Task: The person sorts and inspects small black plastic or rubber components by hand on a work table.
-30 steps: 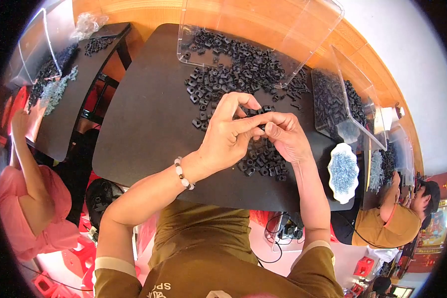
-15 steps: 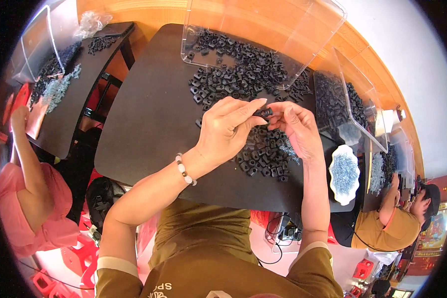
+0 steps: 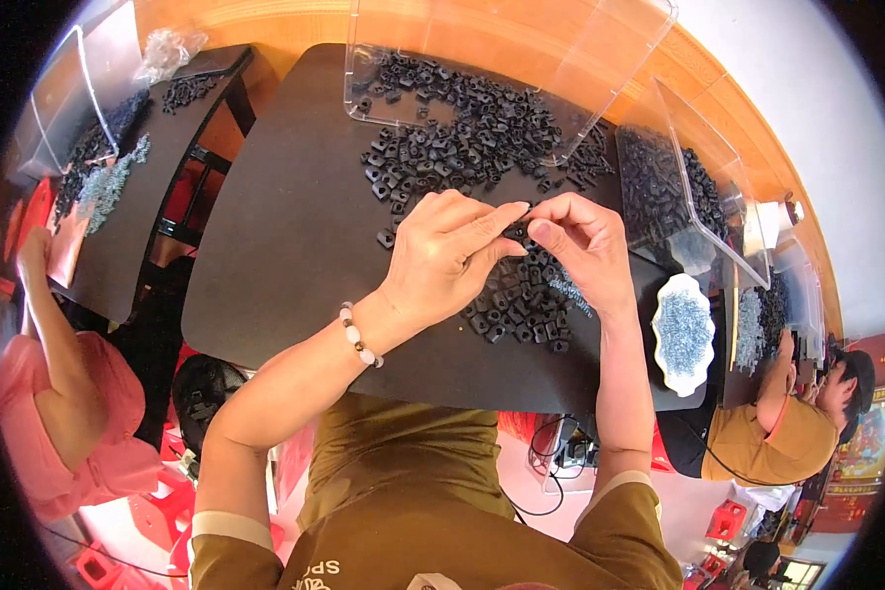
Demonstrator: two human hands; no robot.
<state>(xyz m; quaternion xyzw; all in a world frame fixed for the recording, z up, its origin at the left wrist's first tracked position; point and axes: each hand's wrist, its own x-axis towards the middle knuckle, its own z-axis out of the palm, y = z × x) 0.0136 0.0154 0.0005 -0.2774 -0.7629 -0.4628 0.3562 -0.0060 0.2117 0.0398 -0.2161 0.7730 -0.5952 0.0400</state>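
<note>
My left hand [image 3: 442, 251], with a beaded bracelet [image 3: 356, 337] at its wrist, pinches a small black plastic part [image 3: 517, 231] between thumb and fingertips above the table. My right hand [image 3: 592, 246] meets it from the right, its thumb and index finger closed together at the part's end. Whatever lies between those right fingertips is too small and covered to tell. Under and just in front of my hands lies a near heap of black parts [image 3: 521, 313], with small bluish pieces [image 3: 566, 286] beside it, partly hidden by my right hand.
Beyond my hands spreads a larger heap of black parts [image 3: 442, 147], running into a tipped clear bin [image 3: 511, 39]. Another clear bin [image 3: 693, 197] of dark pieces stands right, near a white scalloped dish [image 3: 687, 387] of bluish pieces. People sit at tables on both sides.
My right thumb and fingers have come in and closed against the black part, now mostly covered. The whole view has shifted slightly.
</note>
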